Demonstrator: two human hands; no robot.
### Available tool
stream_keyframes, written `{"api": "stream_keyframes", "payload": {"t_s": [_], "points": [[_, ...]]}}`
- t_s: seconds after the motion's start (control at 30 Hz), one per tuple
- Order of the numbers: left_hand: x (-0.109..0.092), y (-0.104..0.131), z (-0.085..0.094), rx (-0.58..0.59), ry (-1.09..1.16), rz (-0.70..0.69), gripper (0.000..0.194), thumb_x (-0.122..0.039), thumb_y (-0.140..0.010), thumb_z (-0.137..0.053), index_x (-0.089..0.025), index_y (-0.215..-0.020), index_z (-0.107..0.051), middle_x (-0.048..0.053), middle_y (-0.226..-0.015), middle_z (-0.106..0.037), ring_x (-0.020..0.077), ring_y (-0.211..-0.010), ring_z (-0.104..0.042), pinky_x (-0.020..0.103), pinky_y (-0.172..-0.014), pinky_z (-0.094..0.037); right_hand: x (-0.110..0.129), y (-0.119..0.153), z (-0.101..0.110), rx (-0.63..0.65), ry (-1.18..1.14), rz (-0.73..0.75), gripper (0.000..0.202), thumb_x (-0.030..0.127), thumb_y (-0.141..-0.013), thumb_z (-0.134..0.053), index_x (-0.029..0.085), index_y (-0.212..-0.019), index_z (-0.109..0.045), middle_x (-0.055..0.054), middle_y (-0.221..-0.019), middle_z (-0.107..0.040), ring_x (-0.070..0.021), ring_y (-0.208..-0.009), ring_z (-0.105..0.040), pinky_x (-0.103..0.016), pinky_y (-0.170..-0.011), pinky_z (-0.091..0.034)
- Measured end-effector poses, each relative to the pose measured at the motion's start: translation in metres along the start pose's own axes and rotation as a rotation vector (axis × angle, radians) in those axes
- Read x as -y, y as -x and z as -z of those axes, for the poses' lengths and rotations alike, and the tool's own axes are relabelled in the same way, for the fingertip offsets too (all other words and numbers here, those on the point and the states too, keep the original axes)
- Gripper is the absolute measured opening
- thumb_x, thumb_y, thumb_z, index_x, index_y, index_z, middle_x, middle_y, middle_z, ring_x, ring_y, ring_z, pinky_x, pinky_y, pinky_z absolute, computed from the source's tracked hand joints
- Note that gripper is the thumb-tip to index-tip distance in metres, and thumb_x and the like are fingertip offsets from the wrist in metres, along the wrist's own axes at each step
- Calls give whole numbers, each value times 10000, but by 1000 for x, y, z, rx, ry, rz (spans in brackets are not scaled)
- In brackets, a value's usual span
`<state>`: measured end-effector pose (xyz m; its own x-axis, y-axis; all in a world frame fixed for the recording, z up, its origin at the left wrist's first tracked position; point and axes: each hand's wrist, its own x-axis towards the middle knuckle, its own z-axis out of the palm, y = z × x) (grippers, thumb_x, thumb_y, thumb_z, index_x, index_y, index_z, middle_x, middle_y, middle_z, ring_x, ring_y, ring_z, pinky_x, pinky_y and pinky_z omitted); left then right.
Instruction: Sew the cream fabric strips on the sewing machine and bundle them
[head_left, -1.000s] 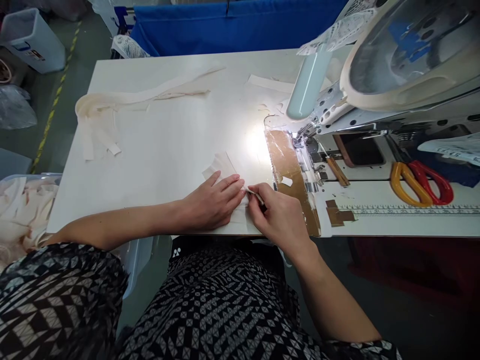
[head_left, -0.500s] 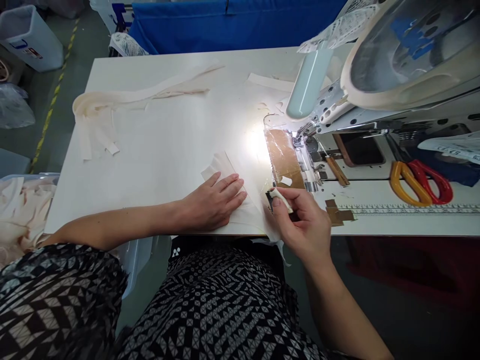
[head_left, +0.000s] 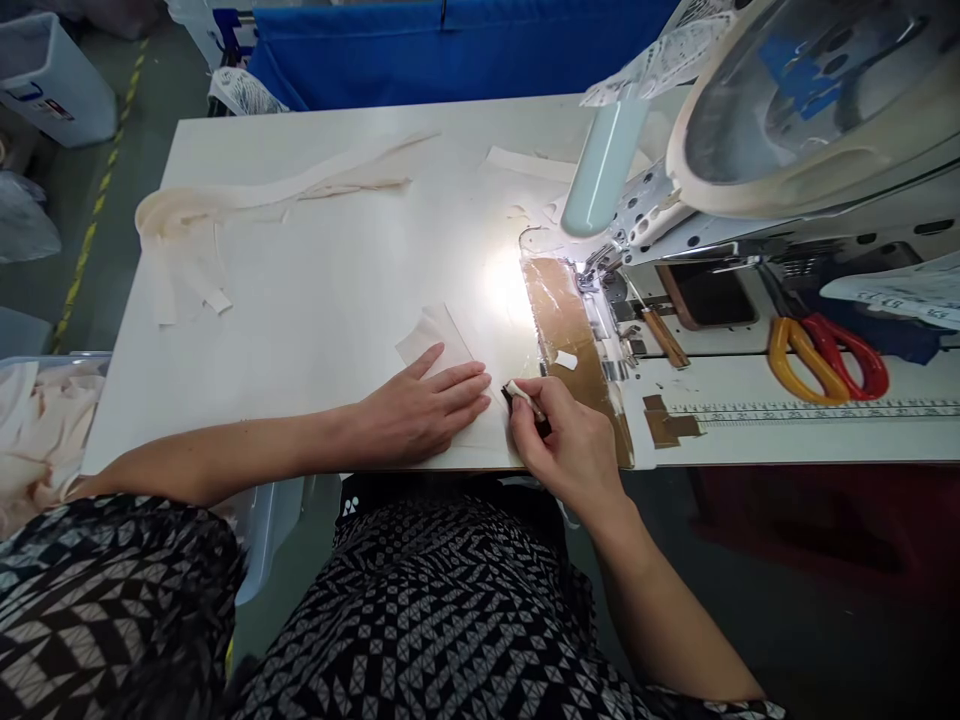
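Pale thin fabric (head_left: pixel 437 330) lies near the front edge of the white table (head_left: pixel 315 300). My left hand (head_left: pixel 424 405) rests flat on it, fingers spread. Just right of it, my right hand (head_left: pixel 570 440) is closed around a small dark tool with a pale wrapped part (head_left: pixel 516 390), its tip low over the fabric's right side. Most of the tool is hidden in my fingers. Brown tape (head_left: pixel 559 300) with a white scrap (head_left: pixel 566 359) on it lies beside the sewing machine's needle area.
At the right are the sewing machine (head_left: pixel 697 200), a wooden-handled tool (head_left: pixel 665 338), a phone (head_left: pixel 709 296) and scissors (head_left: pixel 806 365). Long fabric strips (head_left: pixel 247 195) lie at the back left. A bin of fabric (head_left: pixel 49 430) stands left of the table.
My right hand has moved left with the small tool, closer to my left hand and over the fabric. My left hand stays flat. The whole view has shifted slightly.
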<state>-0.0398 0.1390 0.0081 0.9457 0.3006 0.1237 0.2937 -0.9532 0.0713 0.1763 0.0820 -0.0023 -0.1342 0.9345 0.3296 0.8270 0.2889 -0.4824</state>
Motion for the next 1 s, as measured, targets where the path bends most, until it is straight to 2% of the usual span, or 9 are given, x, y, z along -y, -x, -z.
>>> {"api": "stream_keyframes", "payload": {"t_s": [0.17, 0.33, 0.43, 0.6, 1.0], "points": [[-4, 0, -4, -55, -85, 5, 359, -182, -980, -443, -97, -1308, -560, 151, -1385, -577, 279, -1323, -486, 525, -1138, -303, 0, 0, -1, -9, 18, 3, 127, 237, -919, -504, 176, -963, -606, 9, -677, -666, -105, -439, -503, -250, -488, -389], [-6, 0, -7, -100, -92, -8, 357, -222, -985, -468, -121, -1314, -563, 179, -1367, -575, 308, -1301, -501, 553, -1091, -340, -1, 1, -2, -24, 34, 5, 123, 241, -915, -504, 179, -948, -606, 11, -664, -662, -106, -430, -496, -252, -482, -381], [-6, 1, -8, -107, -84, -1, 340, -218, -975, -492, -115, -1286, -578, 182, -1358, -577, 306, -1302, -501, 544, -1094, -346, 0, 1, -1, -12, 30, -4, 129, 244, -917, -499, 184, -963, -604, 4, -681, -672, -116, -446, -514, -260, -495, -386], [-6, 0, -7, -126, -66, 8, 314, -189, -991, -424, -110, -1241, -597, 180, -1347, -587, 298, -1286, -509, 530, -1064, -392, 2, 1, 0, 24, 22, -45, 129, 253, -916, -492, 201, -968, -598, 2, -677, -666, -124, -448, -504, -268, -499, -377], [-7, -1, -10, -124, -91, -19, 304, -164, -1003, -418, -103, -1222, -620, 136, -1298, -634, 256, -1271, -520, 513, -1100, -363, 3, 0, 0, -15, -42, -53, 140, 268, -920, -508, 177, -942, -612, 7, -647, -650, -108, -436, -500, -253, -470, -381]]}}
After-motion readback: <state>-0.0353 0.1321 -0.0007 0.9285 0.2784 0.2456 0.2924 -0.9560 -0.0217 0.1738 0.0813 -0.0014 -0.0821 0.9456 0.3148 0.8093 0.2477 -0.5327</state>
